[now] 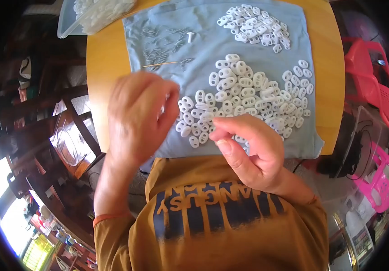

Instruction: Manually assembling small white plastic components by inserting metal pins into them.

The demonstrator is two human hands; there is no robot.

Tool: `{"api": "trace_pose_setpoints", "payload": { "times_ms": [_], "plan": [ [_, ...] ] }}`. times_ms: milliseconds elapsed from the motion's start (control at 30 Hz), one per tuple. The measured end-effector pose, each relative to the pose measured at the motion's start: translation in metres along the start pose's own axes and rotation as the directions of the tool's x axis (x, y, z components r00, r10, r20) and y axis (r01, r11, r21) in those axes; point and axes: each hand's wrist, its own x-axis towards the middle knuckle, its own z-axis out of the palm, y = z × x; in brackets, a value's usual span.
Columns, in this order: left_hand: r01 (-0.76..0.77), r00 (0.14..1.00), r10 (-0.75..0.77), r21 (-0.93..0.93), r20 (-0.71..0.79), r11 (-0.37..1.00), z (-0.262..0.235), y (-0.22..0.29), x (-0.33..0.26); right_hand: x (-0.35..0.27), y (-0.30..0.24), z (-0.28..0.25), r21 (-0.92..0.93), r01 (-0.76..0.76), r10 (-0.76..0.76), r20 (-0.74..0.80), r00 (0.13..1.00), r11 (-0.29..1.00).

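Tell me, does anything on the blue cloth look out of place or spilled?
Nothing is spilled. One odd item: a single white peg-shaped piece lies among the small metal springs, apart from both piles of white oval pieces.

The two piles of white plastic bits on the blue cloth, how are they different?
The near pile is bigger and spread wide; the far pile is smaller and tighter. The near pile reaches both hands, the left hand and right hand; the far pile lies untouched. Both are white oval two-hole pieces on the blue cloth.
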Motion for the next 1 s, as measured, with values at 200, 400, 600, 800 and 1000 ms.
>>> {"api": "trace_pose_setpoints", "payload": {
  "times_ms": [200,400,600,800,1000],
  "plan": [
    [-0.07,0.997,0.065,-0.175,-0.033,0.982,-0.007,0.044,-0.008,-0.003,-0.015,0.0,0.478,-0.521,0.53,0.128,0.838,0.707],
    [-0.126,0.991,0.118,-0.163,-0.056,0.979,-0.004,0.051,-0.013,-0.008,-0.012,-0.003,0.653,-0.606,0.624,0.252,0.74,0.455],
    [-0.166,0.986,0.166,-0.115,-0.016,0.979,-0.003,0.06,-0.018,-0.01,-0.01,-0.015,0.71,-0.652,0.601,0.406,0.689,0.267],
    [-0.16,0.984,0.178,-0.319,0.026,0.934,-0.008,0.061,-0.024,-0.02,-0.017,-0.03,0.563,-0.604,0.447,0.407,0.797,0.565],
    [-0.173,0.977,0.204,-0.331,0.063,0.928,0.002,0.057,-0.031,-0.03,-0.02,-0.046,0.529,-0.449,0.157,0.506,0.848,0.72]
  ]
}}
